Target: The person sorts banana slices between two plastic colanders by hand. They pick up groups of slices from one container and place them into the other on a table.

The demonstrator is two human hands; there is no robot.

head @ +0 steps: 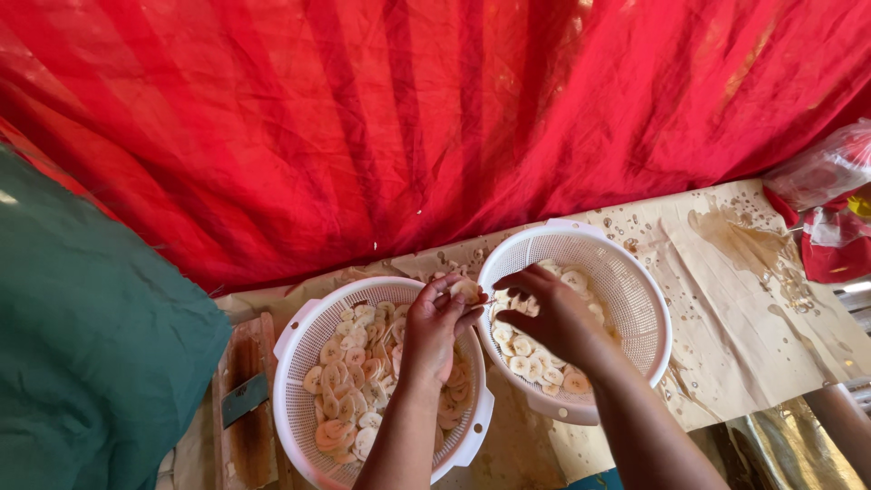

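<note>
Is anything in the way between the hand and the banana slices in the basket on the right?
No. The right hand reaches straight into the open top of the right white basket, fingers just above the banana slices. Nothing covers them.

Place: makeshift food-preparation stall — not a fitted kitchen
Signs: red cloth backdrop (408, 118), oil-stained paper table cover (753, 299), colanders (635, 272) of sliced plantain chips (349, 381)

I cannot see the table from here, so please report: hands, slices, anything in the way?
Left hand pinching one slice over left colander. Right hand reaching into right colander, grip unclear. Nothing blocking either hand.
</note>
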